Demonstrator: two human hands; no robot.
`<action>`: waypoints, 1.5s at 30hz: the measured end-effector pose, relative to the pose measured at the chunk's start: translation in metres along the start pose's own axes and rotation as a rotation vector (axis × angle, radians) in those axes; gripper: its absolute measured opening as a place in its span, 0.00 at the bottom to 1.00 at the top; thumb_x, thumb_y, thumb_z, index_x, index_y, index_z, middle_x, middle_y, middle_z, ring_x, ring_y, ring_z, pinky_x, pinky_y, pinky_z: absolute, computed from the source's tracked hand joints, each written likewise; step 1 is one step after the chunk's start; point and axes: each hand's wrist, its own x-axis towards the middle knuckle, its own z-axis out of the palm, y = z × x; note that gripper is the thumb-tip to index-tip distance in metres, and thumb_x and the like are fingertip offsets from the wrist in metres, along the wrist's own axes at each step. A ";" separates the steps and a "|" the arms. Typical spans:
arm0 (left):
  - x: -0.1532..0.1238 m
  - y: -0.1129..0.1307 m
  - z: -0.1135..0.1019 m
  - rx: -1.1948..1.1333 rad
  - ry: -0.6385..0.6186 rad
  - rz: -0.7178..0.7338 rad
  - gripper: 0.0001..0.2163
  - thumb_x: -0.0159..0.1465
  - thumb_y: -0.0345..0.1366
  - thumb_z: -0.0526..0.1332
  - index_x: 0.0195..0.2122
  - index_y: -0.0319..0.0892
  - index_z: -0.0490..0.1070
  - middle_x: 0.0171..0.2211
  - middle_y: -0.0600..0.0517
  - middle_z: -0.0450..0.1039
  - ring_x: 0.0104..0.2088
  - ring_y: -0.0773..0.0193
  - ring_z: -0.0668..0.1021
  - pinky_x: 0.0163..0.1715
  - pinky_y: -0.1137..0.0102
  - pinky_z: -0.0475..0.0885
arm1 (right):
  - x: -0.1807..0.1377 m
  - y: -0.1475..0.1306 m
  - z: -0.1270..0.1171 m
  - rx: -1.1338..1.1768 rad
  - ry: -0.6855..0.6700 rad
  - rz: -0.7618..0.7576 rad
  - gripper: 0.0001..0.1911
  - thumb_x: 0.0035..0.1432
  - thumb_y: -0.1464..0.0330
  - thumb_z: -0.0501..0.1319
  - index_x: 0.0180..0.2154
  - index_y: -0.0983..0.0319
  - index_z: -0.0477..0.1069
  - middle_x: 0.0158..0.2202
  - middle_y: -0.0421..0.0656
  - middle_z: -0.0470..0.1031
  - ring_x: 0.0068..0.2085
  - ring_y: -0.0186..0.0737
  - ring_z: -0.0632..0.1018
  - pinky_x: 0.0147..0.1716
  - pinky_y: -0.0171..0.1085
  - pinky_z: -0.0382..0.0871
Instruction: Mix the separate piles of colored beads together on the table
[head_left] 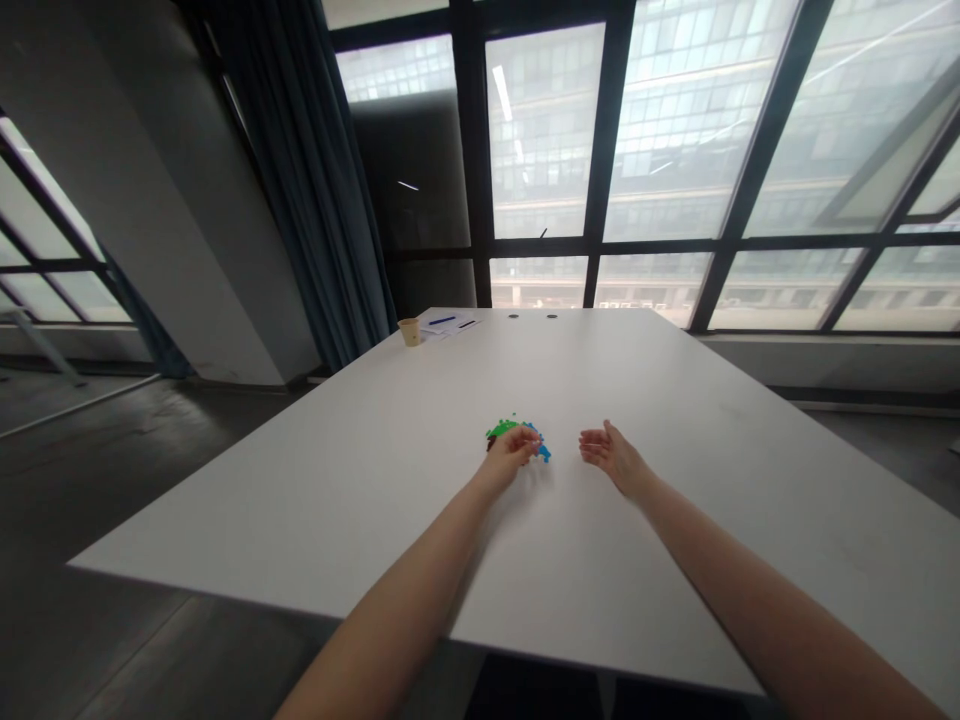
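A low heap of tiny coloured pieces lies on the white table [360, 480]. Green pieces [501, 428] are at its far left, blue pieces [544, 453] at its right, and a few dark brown ones [490, 441] beside my wrist. My left hand [511, 447] is over the heap and hides its middle. Its fingers are bent and drawn together; whatever is between the fingertips is too small to name. To the right of the heap, my right hand [606, 452] hovers apart from it, palm turned inward, fingers spread and holding nothing.
A paper cup [409, 332] stands at the table's far left edge. Beside it are paper sheets [442, 325] with a blue pen [442, 320] and a dark pen [467, 323]. Two round dark discs [552, 316] sit at the far end, before tall windows.
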 end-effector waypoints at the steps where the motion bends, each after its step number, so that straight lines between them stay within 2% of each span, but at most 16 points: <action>1: -0.004 -0.006 0.017 -0.027 -0.004 -0.011 0.11 0.48 0.39 0.64 0.29 0.40 0.66 0.24 0.55 0.66 0.25 0.71 0.68 0.25 0.76 0.61 | -0.006 -0.003 -0.008 -0.019 -0.007 0.008 0.20 0.59 0.59 0.50 0.26 0.63 0.73 0.28 0.45 0.74 0.29 0.35 0.74 0.33 0.35 0.69; 4: -0.014 -0.026 0.058 -0.070 -0.106 -0.070 0.09 0.49 0.37 0.63 0.29 0.39 0.67 0.23 0.55 0.66 0.25 0.72 0.68 0.25 0.75 0.60 | -0.020 -0.010 -0.024 0.030 -0.016 -0.007 0.19 0.59 0.60 0.50 0.26 0.63 0.73 0.26 0.45 0.74 0.29 0.35 0.74 0.33 0.35 0.68; 7: -0.019 -0.040 0.078 -0.007 -0.136 -0.040 0.07 0.50 0.34 0.62 0.28 0.39 0.68 0.23 0.55 0.65 0.25 0.72 0.67 0.26 0.75 0.60 | -0.025 -0.014 -0.029 0.123 -0.021 -0.018 0.21 0.60 0.59 0.48 0.26 0.63 0.73 0.25 0.44 0.73 0.28 0.34 0.74 0.32 0.34 0.68; 11: -0.018 -0.043 0.077 0.061 -0.093 -0.014 0.05 0.50 0.33 0.61 0.28 0.38 0.68 0.24 0.54 0.65 0.26 0.71 0.66 0.27 0.74 0.60 | -0.023 -0.017 -0.027 0.091 -0.040 0.013 0.22 0.60 0.58 0.46 0.27 0.63 0.73 0.24 0.42 0.72 0.24 0.32 0.72 0.27 0.32 0.66; 18: -0.021 -0.038 0.078 0.189 -0.111 -0.003 0.04 0.53 0.33 0.58 0.29 0.39 0.69 0.26 0.52 0.68 0.27 0.69 0.68 0.29 0.73 0.62 | -0.024 -0.019 -0.027 0.027 -0.104 0.039 0.22 0.58 0.56 0.48 0.28 0.63 0.73 0.25 0.42 0.72 0.25 0.33 0.72 0.26 0.32 0.66; 20: -0.018 -0.032 0.071 0.331 -0.125 0.085 0.04 0.55 0.33 0.57 0.30 0.40 0.70 0.29 0.51 0.69 0.30 0.66 0.70 0.31 0.72 0.64 | -0.025 -0.021 -0.029 -0.009 -0.108 0.056 0.22 0.58 0.56 0.48 0.29 0.62 0.73 0.26 0.43 0.72 0.25 0.33 0.72 0.26 0.33 0.66; 23: -0.005 -0.020 0.045 0.647 -0.172 0.271 0.07 0.58 0.32 0.54 0.31 0.42 0.72 0.33 0.48 0.70 0.36 0.63 0.70 0.39 0.69 0.64 | -0.026 -0.026 -0.032 -0.098 -0.123 0.071 0.21 0.58 0.55 0.48 0.30 0.61 0.73 0.27 0.44 0.72 0.25 0.34 0.72 0.26 0.35 0.67; 26: 0.010 -0.011 0.010 0.878 -0.111 0.274 0.07 0.56 0.30 0.56 0.27 0.43 0.73 0.33 0.48 0.71 0.37 0.61 0.70 0.42 0.66 0.63 | -0.026 -0.030 -0.038 -0.159 -0.129 0.071 0.21 0.57 0.55 0.48 0.30 0.61 0.73 0.28 0.45 0.73 0.25 0.35 0.72 0.26 0.35 0.67; 29: 0.017 -0.010 -0.013 0.930 -0.132 0.201 0.07 0.53 0.29 0.57 0.24 0.44 0.73 0.34 0.48 0.72 0.38 0.59 0.70 0.43 0.65 0.63 | -0.024 -0.031 -0.042 -0.164 -0.113 0.065 0.20 0.57 0.55 0.50 0.30 0.61 0.73 0.28 0.45 0.73 0.25 0.35 0.71 0.25 0.35 0.67; 33: 0.019 -0.013 -0.017 0.909 -0.148 0.149 0.09 0.52 0.27 0.55 0.24 0.44 0.73 0.33 0.48 0.72 0.39 0.57 0.70 0.44 0.63 0.64 | -0.022 -0.028 -0.044 -0.153 -0.098 0.062 0.19 0.55 0.55 0.52 0.30 0.62 0.73 0.27 0.45 0.72 0.24 0.34 0.70 0.25 0.34 0.66; 35: 0.022 -0.013 -0.019 0.873 -0.107 0.175 0.10 0.53 0.27 0.53 0.27 0.43 0.73 0.34 0.47 0.72 0.40 0.57 0.71 0.44 0.63 0.64 | -0.022 -0.028 -0.046 -0.147 -0.098 0.059 0.19 0.54 0.55 0.54 0.30 0.63 0.73 0.27 0.44 0.72 0.24 0.34 0.70 0.24 0.35 0.66; 37: 0.026 -0.012 -0.026 0.888 0.001 0.191 0.11 0.55 0.28 0.51 0.31 0.42 0.73 0.35 0.46 0.72 0.40 0.58 0.71 0.44 0.65 0.65 | -0.023 -0.028 -0.047 -0.178 -0.101 0.033 0.18 0.52 0.54 0.56 0.30 0.63 0.74 0.26 0.44 0.71 0.24 0.34 0.70 0.25 0.35 0.66; 39: 0.031 -0.013 -0.039 0.998 0.158 0.157 0.12 0.57 0.29 0.50 0.36 0.41 0.71 0.39 0.46 0.71 0.42 0.59 0.71 0.46 0.65 0.64 | -0.025 -0.026 -0.045 -0.303 -0.085 -0.061 0.18 0.49 0.54 0.59 0.30 0.62 0.73 0.27 0.44 0.71 0.25 0.36 0.71 0.26 0.37 0.67; 42: 0.033 -0.019 -0.056 1.196 0.338 0.007 0.14 0.60 0.32 0.48 0.45 0.38 0.67 0.49 0.41 0.67 0.51 0.54 0.66 0.51 0.59 0.59 | -0.031 -0.014 -0.034 -0.613 0.005 -0.360 0.15 0.45 0.57 0.62 0.32 0.60 0.74 0.31 0.45 0.73 0.32 0.41 0.72 0.36 0.41 0.68; 44: 0.032 -0.026 -0.062 1.331 0.375 -0.139 0.18 0.62 0.35 0.46 0.51 0.36 0.62 0.55 0.39 0.60 0.57 0.51 0.60 0.54 0.56 0.54 | -0.037 0.000 -0.020 -0.811 0.010 -0.558 0.17 0.46 0.58 0.62 0.38 0.59 0.73 0.39 0.46 0.72 0.41 0.44 0.72 0.46 0.45 0.64; 45: 0.032 -0.029 -0.063 1.385 0.357 -0.191 0.19 0.63 0.37 0.45 0.53 0.35 0.60 0.58 0.39 0.56 0.58 0.51 0.58 0.55 0.55 0.52 | -0.041 0.009 -0.012 -0.907 -0.032 -0.618 0.20 0.47 0.58 0.60 0.42 0.58 0.71 0.44 0.47 0.71 0.47 0.46 0.69 0.50 0.46 0.60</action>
